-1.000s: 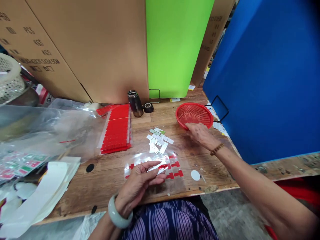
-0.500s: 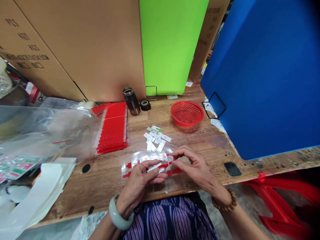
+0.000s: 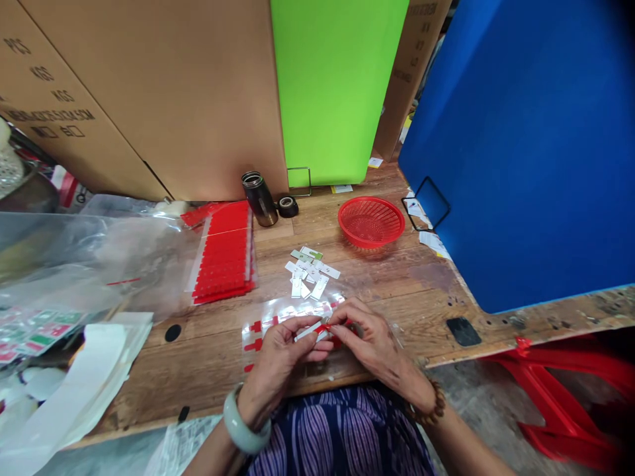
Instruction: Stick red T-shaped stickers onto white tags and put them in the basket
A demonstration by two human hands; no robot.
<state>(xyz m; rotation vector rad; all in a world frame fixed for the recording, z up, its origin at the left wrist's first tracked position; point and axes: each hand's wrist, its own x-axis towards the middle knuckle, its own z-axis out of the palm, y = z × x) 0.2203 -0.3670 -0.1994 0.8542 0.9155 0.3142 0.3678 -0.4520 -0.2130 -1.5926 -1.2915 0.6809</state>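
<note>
White-and-red piece (image 3: pixel 312 328), half-hidden, in the pinch of left hand (image 3: pixel 279 352) and right hand (image 3: pixel 377 342)

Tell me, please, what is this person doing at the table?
The left hand holds a small white piece above a clear plastic sheet with red shapes. The right hand is close beside it, its fingertips at a red part of the piece; a firm grip is hard to see. Beyond the sheet lie loose white and green tags, with a red plastic basket farther right.
</note>
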